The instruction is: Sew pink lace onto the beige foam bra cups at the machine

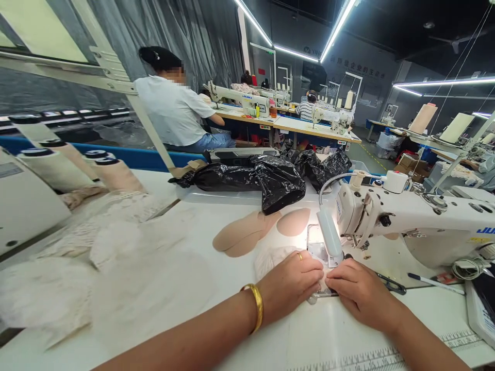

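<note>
My left hand [291, 282], with a ring and a gold bangle, presses a small pale lace fabric piece [270, 259] down on the white table in front of the needle area. My right hand [358, 291] meets it from the right, fingers curled and pinching the same piece by the metal needle plate [317, 247]. The white sewing machine [410, 216] stands just behind and right of both hands, its lamp [329, 237] shining on the plate. Most of the fabric under my fingers is hidden.
Beige foam cups [247, 234] lie behind the hands, with black plastic bags [266, 180] further back. Pale lace pieces [96, 257] pile at the left beside thread cones [58, 165]. Snips [390, 283] and a pen [433, 282] lie at right. Other people sew at far tables.
</note>
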A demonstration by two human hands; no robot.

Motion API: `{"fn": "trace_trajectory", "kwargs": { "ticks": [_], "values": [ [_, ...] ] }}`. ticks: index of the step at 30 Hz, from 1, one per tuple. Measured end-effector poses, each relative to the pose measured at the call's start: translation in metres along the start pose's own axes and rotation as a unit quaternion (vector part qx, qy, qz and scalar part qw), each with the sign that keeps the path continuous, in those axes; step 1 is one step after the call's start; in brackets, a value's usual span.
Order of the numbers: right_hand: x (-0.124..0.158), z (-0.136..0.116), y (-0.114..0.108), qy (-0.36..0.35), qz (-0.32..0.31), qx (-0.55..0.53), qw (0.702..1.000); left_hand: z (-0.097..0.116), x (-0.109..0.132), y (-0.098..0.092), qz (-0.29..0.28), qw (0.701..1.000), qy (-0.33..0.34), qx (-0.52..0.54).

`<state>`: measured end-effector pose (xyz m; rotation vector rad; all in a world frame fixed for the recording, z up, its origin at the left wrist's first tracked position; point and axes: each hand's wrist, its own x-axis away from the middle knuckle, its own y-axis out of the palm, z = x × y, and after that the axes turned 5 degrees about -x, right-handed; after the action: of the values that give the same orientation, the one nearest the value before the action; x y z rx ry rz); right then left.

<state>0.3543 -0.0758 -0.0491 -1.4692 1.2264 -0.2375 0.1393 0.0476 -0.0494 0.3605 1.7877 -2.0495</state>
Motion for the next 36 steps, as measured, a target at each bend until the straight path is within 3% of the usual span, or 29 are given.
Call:
{"fn": "trace_trajectory", "kwargs": {
  "ticks": [9,14,22,31,36],
  "values": [
    [0.001,0.011,0.008,0.046,0.024,0.030,0.998,-0.023,-0.022,0.006,-0.001,1.000,0.014,0.021],
    [0.000,0.011,0.009,0.088,0.007,0.033,0.996,-0.027,-0.027,0.005,-0.021,1.000,0.008,-0.007],
    [0.001,0.013,0.011,0.103,0.007,0.040,0.994,-0.033,-0.028,0.010,-0.003,1.000,0.004,0.002],
    [0.000,0.009,0.008,0.111,-0.004,0.055,0.992,-0.027,-0.029,0.011,0.013,0.992,0.018,-0.121],
    [0.000,0.010,0.009,0.101,0.002,0.067,0.993,-0.024,-0.029,0.012,0.029,0.991,0.037,-0.126]
  ]
}}
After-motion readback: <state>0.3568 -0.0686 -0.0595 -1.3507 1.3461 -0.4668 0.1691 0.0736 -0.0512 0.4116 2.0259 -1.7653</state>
